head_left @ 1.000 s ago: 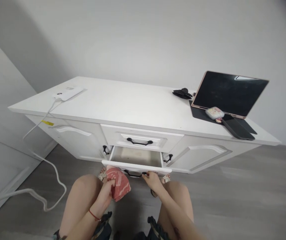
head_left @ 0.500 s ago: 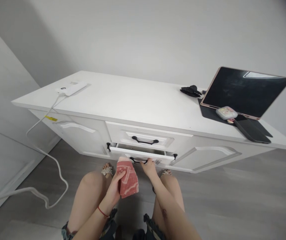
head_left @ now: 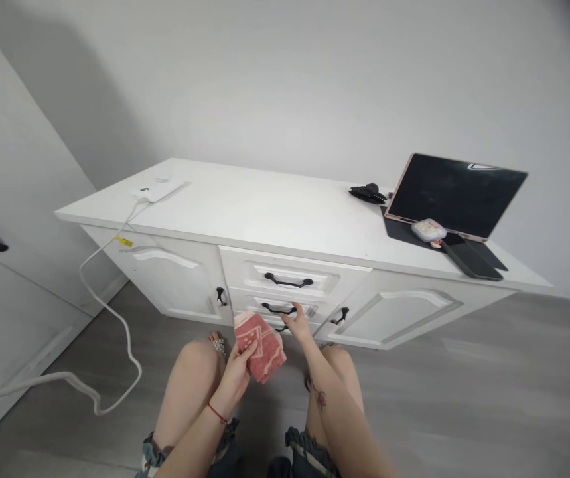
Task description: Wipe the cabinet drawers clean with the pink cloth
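Note:
In my left hand [head_left: 239,368] is a folded red cloth [head_left: 261,348] with a pale pattern, the thumb pressed on top. My right hand [head_left: 297,325] is at the right end of the black handle [head_left: 279,309] on the middle drawer [head_left: 314,311]. Its thumb and forefinger are apart, and the other fingers are partly hidden. That drawer is closed, flush with the top drawer [head_left: 285,269]. A lower handle [head_left: 281,328] shows partly between the cloth and my right hand.
On the white cabinet top [head_left: 245,199] are a white device [head_left: 160,190] with a cable [head_left: 110,309], a black claw clip [head_left: 368,193], a propped tablet [head_left: 456,196], a small case [head_left: 428,230] and a dark phone [head_left: 472,257]. My knees flank my hands.
The middle drawer, pulled out earlier, is now closed. My right hand has moved with it and its fingers have loosened from the handle. The cloth has tilted slightly in my left hand.

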A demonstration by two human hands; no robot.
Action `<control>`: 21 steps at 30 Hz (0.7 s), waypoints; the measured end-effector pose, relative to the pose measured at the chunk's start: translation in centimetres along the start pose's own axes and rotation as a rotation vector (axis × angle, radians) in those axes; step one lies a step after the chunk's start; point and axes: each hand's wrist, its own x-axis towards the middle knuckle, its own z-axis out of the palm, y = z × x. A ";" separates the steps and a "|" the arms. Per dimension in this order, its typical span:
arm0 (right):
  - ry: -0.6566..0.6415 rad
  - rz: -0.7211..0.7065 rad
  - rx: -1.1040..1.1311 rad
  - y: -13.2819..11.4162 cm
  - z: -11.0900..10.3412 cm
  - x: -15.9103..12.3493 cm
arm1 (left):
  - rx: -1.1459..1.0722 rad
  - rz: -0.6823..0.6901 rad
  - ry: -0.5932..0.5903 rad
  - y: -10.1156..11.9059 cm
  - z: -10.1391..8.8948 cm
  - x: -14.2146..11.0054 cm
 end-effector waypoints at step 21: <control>0.045 -0.500 -0.068 -7.7 -6.7 -2.5 | 0.056 -0.030 -0.096 1.1 -0.7 -2.2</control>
